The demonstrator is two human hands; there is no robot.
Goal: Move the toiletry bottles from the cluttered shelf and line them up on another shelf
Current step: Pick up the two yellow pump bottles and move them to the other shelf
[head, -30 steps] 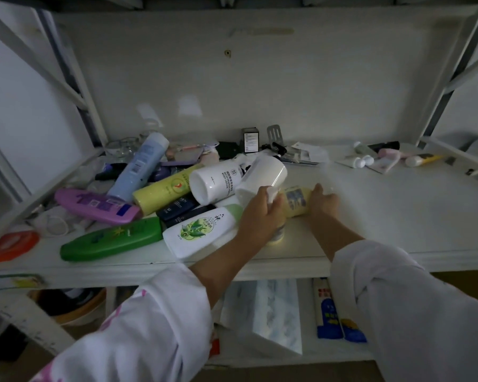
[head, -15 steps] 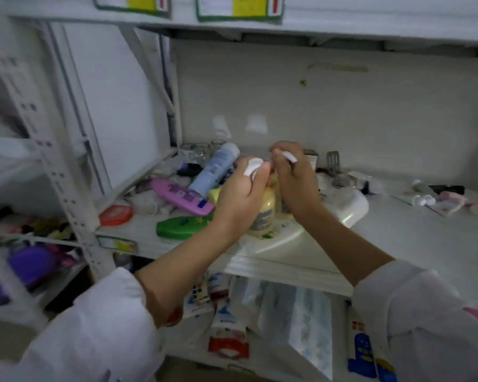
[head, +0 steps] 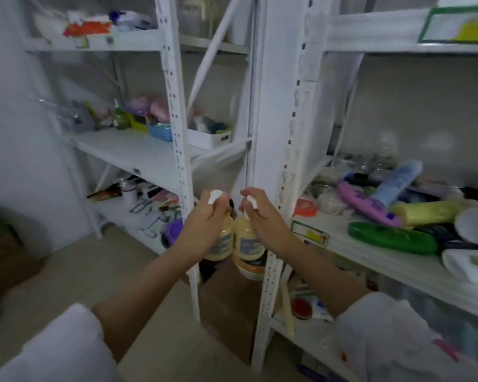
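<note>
My left hand (head: 202, 224) grips a cream-yellow pump bottle (head: 220, 244) by its neck. Right beside it, my right hand (head: 262, 216) holds a second cream-yellow pump bottle (head: 250, 250) the same way; the two bottles touch, held in the air in front of the white upright post (head: 276, 133). On the cluttered shelf (head: 375, 252) at the right lie a green bottle (head: 392, 238), a purple bottle (head: 367, 204), a pale blue bottle (head: 398, 181), a yellow tube (head: 431, 213) and white bottles (head: 472, 224). The left rack's middle shelf (head: 133, 153) has bare room at its front.
Blue and white baskets (head: 207, 135) and small items stand at the back of the left middle shelf. Its lower shelf (head: 138, 213) holds scissors and tools. A brown box (head: 6, 255) sits on the floor at the left. Upright posts (head: 177, 119) separate the racks.
Both hands lifted the two yellow pump bottles off the cluttered shelf, and the view swung left, so the cluttered shelf now lies at the right and the left rack has come into sight.
</note>
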